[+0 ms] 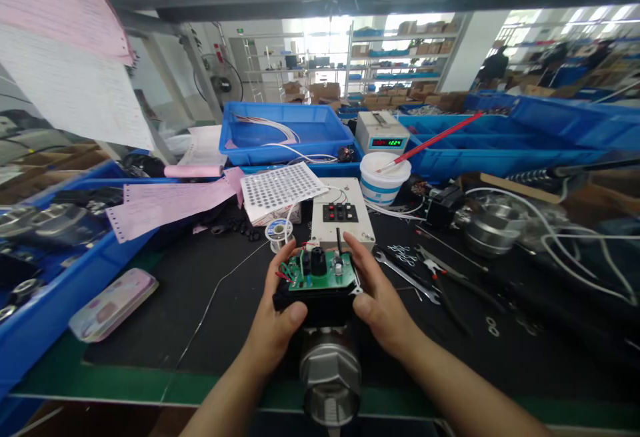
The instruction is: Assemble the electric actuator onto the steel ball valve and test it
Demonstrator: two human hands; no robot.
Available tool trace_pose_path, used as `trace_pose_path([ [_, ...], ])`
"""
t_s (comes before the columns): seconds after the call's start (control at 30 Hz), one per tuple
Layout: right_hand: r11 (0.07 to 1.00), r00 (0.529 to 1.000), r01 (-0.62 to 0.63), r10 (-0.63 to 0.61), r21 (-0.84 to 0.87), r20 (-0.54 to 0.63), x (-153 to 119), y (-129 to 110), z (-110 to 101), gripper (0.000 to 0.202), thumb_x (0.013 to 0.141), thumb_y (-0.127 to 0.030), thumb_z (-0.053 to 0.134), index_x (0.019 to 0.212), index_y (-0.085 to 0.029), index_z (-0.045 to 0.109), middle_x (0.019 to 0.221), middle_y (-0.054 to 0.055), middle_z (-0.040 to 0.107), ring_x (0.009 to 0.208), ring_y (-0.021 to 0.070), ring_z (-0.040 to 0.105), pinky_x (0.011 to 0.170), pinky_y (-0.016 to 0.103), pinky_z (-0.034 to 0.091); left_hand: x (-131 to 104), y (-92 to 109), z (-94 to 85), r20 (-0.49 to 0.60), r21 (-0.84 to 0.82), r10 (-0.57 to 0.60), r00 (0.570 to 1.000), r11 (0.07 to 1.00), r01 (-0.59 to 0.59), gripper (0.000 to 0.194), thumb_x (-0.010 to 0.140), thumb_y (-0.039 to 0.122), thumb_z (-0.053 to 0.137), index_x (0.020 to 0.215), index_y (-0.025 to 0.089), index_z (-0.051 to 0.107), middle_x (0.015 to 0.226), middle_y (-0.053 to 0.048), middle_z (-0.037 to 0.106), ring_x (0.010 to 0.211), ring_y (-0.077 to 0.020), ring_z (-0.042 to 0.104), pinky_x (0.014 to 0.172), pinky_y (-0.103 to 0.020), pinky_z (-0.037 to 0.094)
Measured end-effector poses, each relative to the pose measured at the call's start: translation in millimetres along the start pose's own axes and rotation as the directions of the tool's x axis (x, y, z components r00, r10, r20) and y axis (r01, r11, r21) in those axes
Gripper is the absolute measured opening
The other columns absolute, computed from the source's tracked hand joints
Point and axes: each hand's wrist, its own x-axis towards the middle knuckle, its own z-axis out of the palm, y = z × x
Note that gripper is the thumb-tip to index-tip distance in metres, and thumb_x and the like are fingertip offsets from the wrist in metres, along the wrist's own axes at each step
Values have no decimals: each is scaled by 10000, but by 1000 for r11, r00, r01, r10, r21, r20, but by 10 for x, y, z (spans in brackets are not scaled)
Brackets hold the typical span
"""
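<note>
Between my two hands is a black actuator housing (325, 310) with its top off. A green circuit board (320, 275) with black and silver parts sits in it, and a metal valve body (330, 373) with a hex end points down toward me. My left hand (280, 307) grips the housing's left side, thumb on the front face, near red and green wires (285, 271). On the right side my right hand (380, 300) closes round the housing, thumb at the board's corner. Behind stands a beige switch box (345, 223) with red and white buttons.
A solder spool (277, 231), a wrench (407, 277) and pliers (460, 277) lie on the black mat (200, 337). Behind are a white bucket (385, 180) with a red-handled brush, a blue bin (285, 127) and a digital meter (383, 133). A pencil case (114, 305) lies left.
</note>
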Motion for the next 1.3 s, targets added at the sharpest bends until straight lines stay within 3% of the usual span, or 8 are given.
trace_pose_path([
  [0.13,998,999,-41,41,-50,0,-57,51,-31,966,668,-670,665,1424,-250,236,1365,141,423,1249,307,430,1037,448,340,-1,-65,-56,-12,-103,2,1000,995,-3,913,555,638,706,1321,237,410,1369,-99,459,1263,-369,407,1033,-442,376],
  [0.37,960,998,52,-44,-276,36,-81,-4,-97,599,809,-540,599,1339,-321,426,1200,73,568,1132,260,525,990,432,390,-37,-85,-232,26,-133,-35,999,990,38,968,483,660,738,1306,251,434,1324,-99,503,1260,-392,402,1059,-466,336],
  [0.5,936,958,63,-155,-347,-242,104,-228,-282,309,895,-439,516,1137,-266,600,963,50,651,897,198,616,846,371,494,-50,-94,-257,36,-173,-46,998,984,51,967,487,643,747,1312,256,423,1353,-99,476,1274,-390,386,1058,-454,333],
  [0.6,871,905,-17,-195,-491,-377,497,-408,-513,306,886,-439,514,1058,-209,621,924,56,665,871,200,624,833,383,496,-32,-97,-273,41,-187,-66,997,980,73,957,483,636,746,1305,260,434,1342,-98,489,1255,-387,410,1054,-453,340],
  [0.7,636,940,-71,-216,-769,-265,1081,-468,-701,294,896,-379,463,1023,-176,635,1058,82,652,1030,219,582,964,396,402,-12,-86,-276,78,-206,-60,995,976,75,919,493,624,743,1283,248,460,1339,-108,492,1225,-383,444,1047,-463,340],
  [0.87,543,977,-147,-53,-827,-208,1844,-228,-720,321,871,-416,512,831,-147,684,1001,143,661,1031,307,571,956,445,364,22,-39,-268,158,-264,-44,987,961,85,845,544,606,703,1266,230,475,1369,-124,467,1226,-380,445,1017,-483,361],
  [1.03,520,991,-100,-22,-848,-131,1911,-87,-680,475,926,-510,371,852,-173,697,1039,119,647,1004,277,577,922,401,394,57,-8,-277,178,-237,-72,981,965,114,844,564,611,658,1280,206,468,1377,-139,461,1224,-386,447,1003,-493,373],
  [1.3,572,997,-28,-39,-820,-61,1918,-102,-743,579,919,-587,341,842,-152,716,1019,115,664,1025,268,575,976,397,350,73,-18,-266,160,-203,-124,979,967,156,829,578,592,633,1304,229,466,1298,-117,548,1188,-396,490,989,-504,397],
])
